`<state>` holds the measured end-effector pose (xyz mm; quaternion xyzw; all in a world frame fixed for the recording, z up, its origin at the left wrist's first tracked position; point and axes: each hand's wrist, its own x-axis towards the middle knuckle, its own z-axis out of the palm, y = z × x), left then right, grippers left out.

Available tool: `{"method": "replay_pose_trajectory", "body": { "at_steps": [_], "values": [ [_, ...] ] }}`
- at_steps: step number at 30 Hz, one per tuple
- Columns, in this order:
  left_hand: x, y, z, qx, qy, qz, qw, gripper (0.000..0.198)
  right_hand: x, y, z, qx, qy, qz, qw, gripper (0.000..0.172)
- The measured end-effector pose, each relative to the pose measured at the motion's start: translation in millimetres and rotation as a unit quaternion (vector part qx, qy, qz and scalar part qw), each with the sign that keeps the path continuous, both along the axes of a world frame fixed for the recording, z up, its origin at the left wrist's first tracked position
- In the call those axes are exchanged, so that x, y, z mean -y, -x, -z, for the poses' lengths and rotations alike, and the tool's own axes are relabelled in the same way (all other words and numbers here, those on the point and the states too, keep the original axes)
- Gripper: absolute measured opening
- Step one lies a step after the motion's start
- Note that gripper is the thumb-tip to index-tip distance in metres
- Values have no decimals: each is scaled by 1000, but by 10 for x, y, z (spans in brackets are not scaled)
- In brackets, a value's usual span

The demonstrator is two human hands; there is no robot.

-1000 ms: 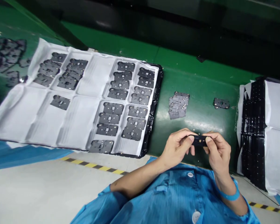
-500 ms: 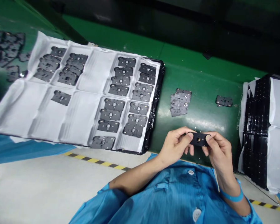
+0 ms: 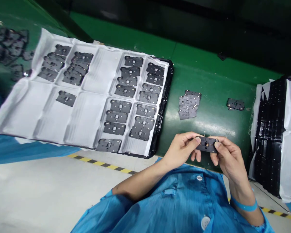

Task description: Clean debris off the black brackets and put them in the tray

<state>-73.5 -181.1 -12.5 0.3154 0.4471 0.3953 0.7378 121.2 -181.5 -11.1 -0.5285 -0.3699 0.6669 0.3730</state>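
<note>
Between my two hands is a small black rectangular plate [image 3: 206, 144] with a square hole in its middle. My left hand [image 3: 184, 148] pinches its left end, thumb on top. At the right end my right hand [image 3: 227, 154] grips it the same way, with a blue band round the wrist. Both hands are close to my body, over the near edge of the green table [image 3: 208, 77]. Beyond them lies a pile of similar plates [image 3: 189, 105], overlapping one another. Farther right, one more plate [image 3: 235, 104] rests on top of something mostly hidden.
On the left a white-lined tray [image 3: 74, 126] holds several black plates in its compartments. More dark parts [image 3: 11, 45] lie heaped past its far left corner. Stacked black trays [image 3: 269, 139] with white lining stand at the right. A small dark piece [image 3: 221, 56] lies near the back.
The held plate has tilted so its face with the square hole shows more fully. Both hands keep their grip. The whole view has shifted slightly.
</note>
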Motion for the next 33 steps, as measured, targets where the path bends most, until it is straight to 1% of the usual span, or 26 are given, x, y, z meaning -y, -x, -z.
{"method": "replay_pose_trajectory", "body": {
  "at_steps": [3, 8, 17, 21, 24, 27, 30, 33],
  "values": [
    [-2, 18, -12, 10, 3, 3, 1000, 57, 19, -4, 4, 10, -14, -1, 1000, 23],
    [8, 37, -20, 15, 6, 11, 1000, 55, 35, -1, -9, 67, -45, -2, 997, 20],
    [35, 91, 12, 4, -2, 22, 1000, 45, 20, 30, -10, 144, -90, -10, 985, 25],
    [41, 149, -17, -57, -14, 13, 998, 31, 17, 49, 4, 167, -95, -8, 981, 28],
    [30, 199, -60, -117, -57, -3, 991, 21, -3, 69, 22, 165, -100, -9, 981, 31],
    [-25, 288, -85, -179, -107, 26, 978, 13, -24, 82, 60, 179, -107, -31, 978, 32],
    [-174, 445, -73, -242, -138, 59, 959, 7, -34, 78, 118, 198, -118, -51, 972, 36],
    [-422, 615, -35, -317, -157, 54, 934, 3, -32, 55, 190, 194, -135, -32, 971, 41]
  ]
}}
